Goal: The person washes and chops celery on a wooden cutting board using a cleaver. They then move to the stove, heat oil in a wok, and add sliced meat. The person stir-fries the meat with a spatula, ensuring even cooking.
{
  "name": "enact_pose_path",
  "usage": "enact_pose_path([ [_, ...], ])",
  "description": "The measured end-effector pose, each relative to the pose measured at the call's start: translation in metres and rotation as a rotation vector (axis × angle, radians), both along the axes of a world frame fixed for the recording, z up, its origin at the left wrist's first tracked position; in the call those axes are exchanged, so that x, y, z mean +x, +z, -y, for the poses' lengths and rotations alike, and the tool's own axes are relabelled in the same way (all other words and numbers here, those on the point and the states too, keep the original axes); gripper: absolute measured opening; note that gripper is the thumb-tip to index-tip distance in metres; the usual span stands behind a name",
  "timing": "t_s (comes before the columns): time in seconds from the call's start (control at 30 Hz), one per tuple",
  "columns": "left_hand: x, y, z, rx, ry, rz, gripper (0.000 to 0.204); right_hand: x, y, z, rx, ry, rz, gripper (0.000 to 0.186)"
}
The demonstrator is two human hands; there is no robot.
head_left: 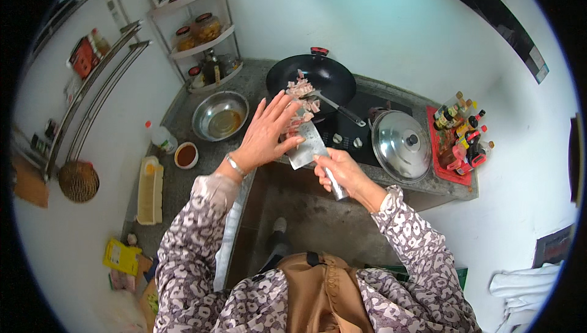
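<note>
My right hand [343,173] is closed around the metal handle of a cleaver [310,145], whose broad blade points toward a black wok [280,75]. Flat and with fingers stretched, my left hand [267,130] lies over the blade's left side. Pieces of sliced pink and white meat [296,126] show on the blade beside those fingers. More meat pieces [300,87] are in the wok or falling into it; I cannot tell which. A spatula [338,108] with a dark handle leans in the wok, its handle over the near right rim. My left hand hides part of the blade.
Right of the wok are a large steel lid [400,143] and a red tray [441,161] of bottles. On the left stand a steel bowl [205,116], a small bowl of red-brown sauce [186,155] and an egg carton [150,201]. A corner shelf [202,47] holds jars.
</note>
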State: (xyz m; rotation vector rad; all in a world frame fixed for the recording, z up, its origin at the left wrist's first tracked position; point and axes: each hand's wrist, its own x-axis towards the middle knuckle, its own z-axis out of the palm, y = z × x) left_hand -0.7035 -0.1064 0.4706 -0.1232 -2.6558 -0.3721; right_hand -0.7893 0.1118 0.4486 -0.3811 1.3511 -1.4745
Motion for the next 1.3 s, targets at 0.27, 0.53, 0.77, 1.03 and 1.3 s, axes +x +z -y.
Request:
enact_pose_path([
  [0.27, -0.146, -0.029, 0.045, 0.01, -0.124, 0.046, 0.086, -0.082, -0.009, 0.032, 0.025, -0.207, -0.024, 0.016],
  [0.53, -0.231, -0.089, 0.103, 0.09, 0.009, 0.121, 0.077, -0.122, -0.021, 0.05, 0.148, -0.233, 0.011, 0.015],
  [0.77, -0.259, -0.121, 0.116, 0.34, -0.001, 0.104, 0.053, -0.132, -0.027, 0.049, 0.214, -0.236, 0.037, 0.015],
  [1.03, -0.252, -0.109, 0.067, 0.2, -0.148, -0.014, 0.057, -0.13, -0.031, 0.055, 0.226, -0.234, 0.036, 0.015],
  [1.3, -0.254, -0.133, 0.12, 0.364, 0.004, -0.054, 0.051, -0.12, -0.023, 0.05, 0.222, -0.229, 0.028, 0.015],
])
